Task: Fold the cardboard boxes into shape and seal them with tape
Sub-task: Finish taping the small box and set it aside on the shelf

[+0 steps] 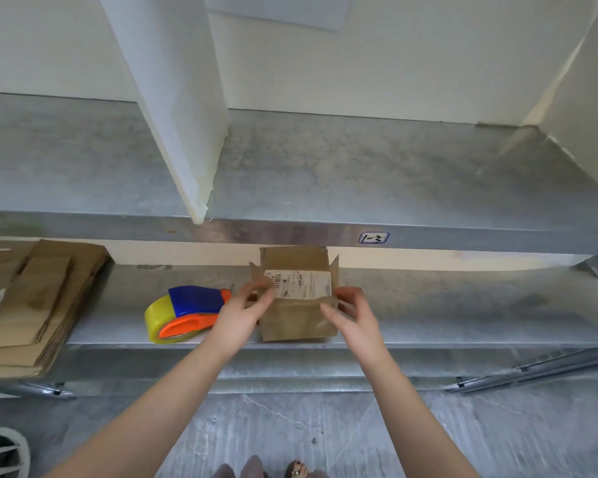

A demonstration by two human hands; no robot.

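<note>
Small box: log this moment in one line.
stage: folding | small box: on shelf, flaps open | left hand: holds left flap | right hand: holds right side | tape dispenser: left of box

This is looking like a storeroom or packing area. Galvanized metal shelving (377,174) is running across, bearing a handwritten label (373,237) above the right hand (356,319). White divider boards (173,98) are splitting the upper level into bays. Flattened cardboard (32,305) is lying well left of the left hand (239,315), a tape dispenser (183,312) just beside that hand, a labelled cardboard box (297,322) between both hands.
</note>
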